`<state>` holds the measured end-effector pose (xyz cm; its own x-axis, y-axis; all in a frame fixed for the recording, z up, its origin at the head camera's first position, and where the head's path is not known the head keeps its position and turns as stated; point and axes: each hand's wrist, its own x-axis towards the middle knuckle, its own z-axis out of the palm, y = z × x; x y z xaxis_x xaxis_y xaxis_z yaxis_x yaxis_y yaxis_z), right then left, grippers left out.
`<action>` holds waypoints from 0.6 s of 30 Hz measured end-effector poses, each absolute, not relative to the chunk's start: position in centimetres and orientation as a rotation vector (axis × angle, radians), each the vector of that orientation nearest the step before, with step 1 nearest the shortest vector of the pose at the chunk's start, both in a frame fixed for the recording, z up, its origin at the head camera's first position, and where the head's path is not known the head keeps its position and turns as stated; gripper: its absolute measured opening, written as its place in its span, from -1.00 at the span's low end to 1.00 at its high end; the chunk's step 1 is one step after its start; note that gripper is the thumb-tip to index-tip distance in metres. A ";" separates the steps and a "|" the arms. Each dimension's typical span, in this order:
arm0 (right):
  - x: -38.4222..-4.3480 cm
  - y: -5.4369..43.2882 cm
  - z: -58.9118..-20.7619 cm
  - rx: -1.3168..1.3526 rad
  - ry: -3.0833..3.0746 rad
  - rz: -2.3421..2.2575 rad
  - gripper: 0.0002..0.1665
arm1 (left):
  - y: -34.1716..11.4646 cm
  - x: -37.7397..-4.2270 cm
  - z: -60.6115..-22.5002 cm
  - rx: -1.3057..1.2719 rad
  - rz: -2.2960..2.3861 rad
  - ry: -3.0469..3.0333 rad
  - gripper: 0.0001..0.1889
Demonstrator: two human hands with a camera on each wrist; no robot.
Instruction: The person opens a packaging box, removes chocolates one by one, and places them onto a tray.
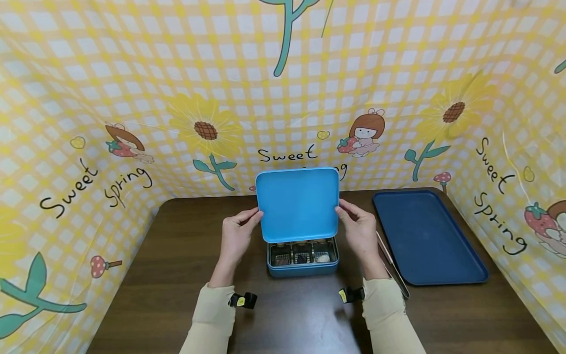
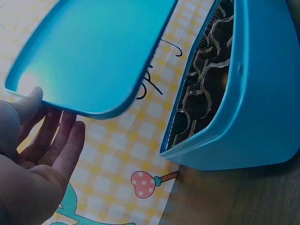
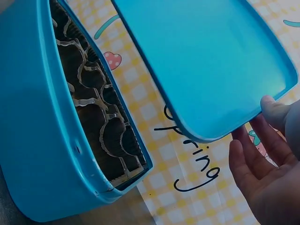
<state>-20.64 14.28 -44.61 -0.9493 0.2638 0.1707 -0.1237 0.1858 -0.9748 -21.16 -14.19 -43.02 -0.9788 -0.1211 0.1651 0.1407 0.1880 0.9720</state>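
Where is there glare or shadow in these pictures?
Head view: soft sheen on the table, dark shadow beside the right sleeve; left wrist view: dimmer, pale glare on the lid near the left hand; right wrist view: also dim, lid glare fainter.

Black handwritten-style lettering stands on the checked cloth (image 1: 274,123). Beyond the left edge of the table (image 1: 185,275) it reads "Sweet Spring", and the same two words stand beyond the right edge. Past the back edge "Sweet" shows whole, while the lid (image 1: 298,204) covers all but the end of the word below, "ng". The right wrist view shows "pring" beside the lid; the left wrist view has only partial letters. Yellow stickers (image 1: 240,301) near both cuffs are too small to read.
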 end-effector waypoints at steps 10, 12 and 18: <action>-20.8 14.2 -44.8 -0.120 -2.163 1.788 -0.61 | -14.3 -21.6 -44.1 0.050 -1.926 -2.140 -0.70; -20.8 14.1 -44.9 -0.113 -2.166 1.783 -0.61 | -14.2 -21.7 -44.3 0.054 -1.924 -2.113 -0.70; -20.6 14.1 -44.8 -0.129 -2.174 1.811 -0.61 | -14.0 -21.7 -44.6 0.082 -1.913 -2.067 -0.72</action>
